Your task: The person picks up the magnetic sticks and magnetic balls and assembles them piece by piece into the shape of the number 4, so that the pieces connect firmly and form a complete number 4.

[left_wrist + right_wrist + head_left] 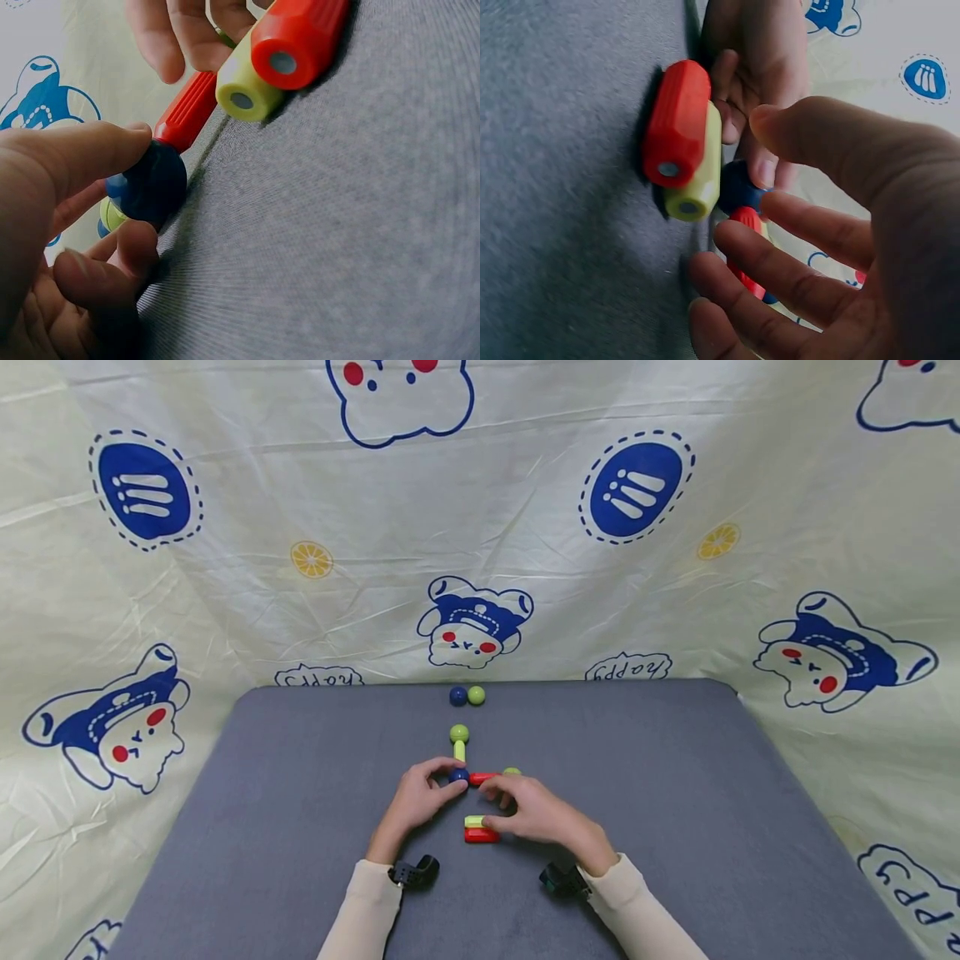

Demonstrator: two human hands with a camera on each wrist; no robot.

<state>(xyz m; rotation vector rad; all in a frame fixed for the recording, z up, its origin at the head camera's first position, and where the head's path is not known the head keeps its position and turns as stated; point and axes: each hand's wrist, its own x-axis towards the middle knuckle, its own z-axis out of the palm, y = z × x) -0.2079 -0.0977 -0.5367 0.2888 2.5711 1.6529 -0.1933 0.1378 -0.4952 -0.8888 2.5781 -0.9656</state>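
My left hand (420, 793) pinches a dark blue ball (154, 184) between thumb and fingers. A red ribbed rod (482, 778) runs right from this ball towards a green ball (512, 771), half hidden by the right hand. Away from me, a yellow-green rod (460, 750) leads from the blue ball to another green ball (459, 734). My right hand (536, 810) hovers with spread, slightly bent fingers and nothing between them. Close by its thumb lie a loose yellow-green rod (697, 187) and a loose red rod (676, 127), side by side, with grey discs in their ends.
Near the far edge of the grey table (315, 810) sit a blue ball (458, 697) and a green ball (476, 696), side by side. A printed cloth (375, 610) hangs behind the table. Each wrist carries a small black camera (416, 872).
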